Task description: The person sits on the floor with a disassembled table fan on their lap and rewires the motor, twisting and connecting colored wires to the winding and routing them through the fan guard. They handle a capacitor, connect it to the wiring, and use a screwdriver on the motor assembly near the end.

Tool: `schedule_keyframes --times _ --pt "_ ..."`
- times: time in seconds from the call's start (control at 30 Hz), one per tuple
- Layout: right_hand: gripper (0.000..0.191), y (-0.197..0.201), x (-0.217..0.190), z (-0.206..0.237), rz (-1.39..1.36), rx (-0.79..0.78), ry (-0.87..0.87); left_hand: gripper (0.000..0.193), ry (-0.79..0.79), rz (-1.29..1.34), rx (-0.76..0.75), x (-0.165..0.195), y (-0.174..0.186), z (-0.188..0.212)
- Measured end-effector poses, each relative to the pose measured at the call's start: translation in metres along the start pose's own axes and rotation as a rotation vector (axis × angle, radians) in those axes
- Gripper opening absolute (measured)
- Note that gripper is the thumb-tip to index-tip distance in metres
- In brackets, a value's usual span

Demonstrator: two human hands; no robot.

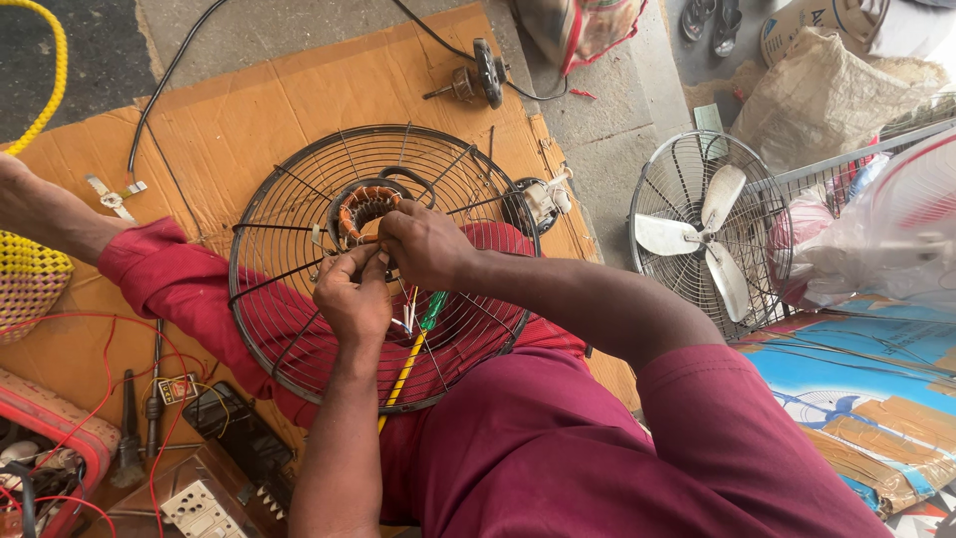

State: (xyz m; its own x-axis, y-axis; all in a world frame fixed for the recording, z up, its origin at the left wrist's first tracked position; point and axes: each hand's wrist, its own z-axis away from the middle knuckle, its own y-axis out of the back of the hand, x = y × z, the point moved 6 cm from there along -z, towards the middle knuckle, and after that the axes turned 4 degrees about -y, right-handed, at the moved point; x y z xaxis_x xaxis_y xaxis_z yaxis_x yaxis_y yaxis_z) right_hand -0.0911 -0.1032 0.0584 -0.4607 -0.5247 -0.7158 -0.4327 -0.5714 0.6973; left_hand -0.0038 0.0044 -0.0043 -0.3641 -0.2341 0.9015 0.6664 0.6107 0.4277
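Head view, looking straight down at my lap: the wire fan guard [299,299] is lying across my red-trousered legs, with the copper-wound stator [366,209] sitting in its hub. My left hand [354,297] is pinched shut on the thin lead wires [402,321] coming off the winding, and my right hand [426,244] is closed on the same bunch just beside the stator, so both hands are working together right at the hub, nearly touching. A yellow-shafted, green-handled screwdriver [416,344] rests on the guard just under my left wrist. Those leads look thin and flimsy, so I'd say pinch them lightly near the ends and don't yank, the winding wire probably snaps or scrapes easily. The guard itself looks light but springy, best steadied by the rim or the hub ring, not by single spokes. Down by my left knee there's a switch board [199,510], some red wires [105,374] and a couple of tools on the cardboard [239,110] covering the floor. Farther out on the cardboard sits a small motor part with a black cable [480,72], and off to my right stands a whole fan [709,231] with pale blades, near some plastic bags.
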Motion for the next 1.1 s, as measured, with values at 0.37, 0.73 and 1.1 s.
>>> schedule_keyframes --times 0.37,0.73,1.1 --pt "0.019 0.0 0.002 0.018 -0.101 0.133 0.087 0.017 0.26 0.229 -0.066 -0.001 0.002 0.005" --pt "0.027 -0.012 0.003 0.032 -0.13 0.123 0.153 0.021 0.558 0.71 -0.067 -0.018 -0.01 0.01" --pt "0.033 -0.005 0.025 0.032 -0.244 0.107 -0.029 0.032 0.501 0.633 -0.088 -0.013 -0.002 0.016"
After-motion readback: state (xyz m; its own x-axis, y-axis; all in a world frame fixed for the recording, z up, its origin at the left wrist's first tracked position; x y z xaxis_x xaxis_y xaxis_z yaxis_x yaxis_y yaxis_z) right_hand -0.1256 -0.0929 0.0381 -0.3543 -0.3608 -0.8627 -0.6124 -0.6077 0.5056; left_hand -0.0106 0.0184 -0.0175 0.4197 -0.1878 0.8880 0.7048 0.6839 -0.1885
